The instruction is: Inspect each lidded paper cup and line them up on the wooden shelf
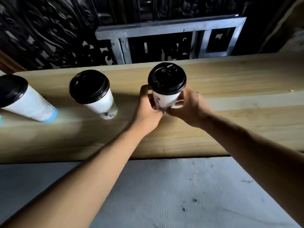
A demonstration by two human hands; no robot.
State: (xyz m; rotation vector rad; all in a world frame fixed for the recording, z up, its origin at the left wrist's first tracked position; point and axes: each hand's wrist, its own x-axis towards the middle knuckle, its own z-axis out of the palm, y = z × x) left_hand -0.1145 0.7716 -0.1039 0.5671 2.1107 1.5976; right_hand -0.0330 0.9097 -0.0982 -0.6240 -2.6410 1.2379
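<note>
Paper walls dent easily, so the third cup likely wants a soft grip low on its body, never by the black lid. Left hand and right hand both clasp it near the shelf's middle, right of two cups standing toward the left end.

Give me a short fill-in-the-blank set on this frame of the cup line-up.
1. The number of lidded cups in view is ____.
2. The cup with the ink drawing is held by ____ hands, the left hand and right hand.
3. Every cup's lid is coloured ____.
4. The cup at the left edge has a ____ band at its base.

Missing words: three; both; black; blue
</note>
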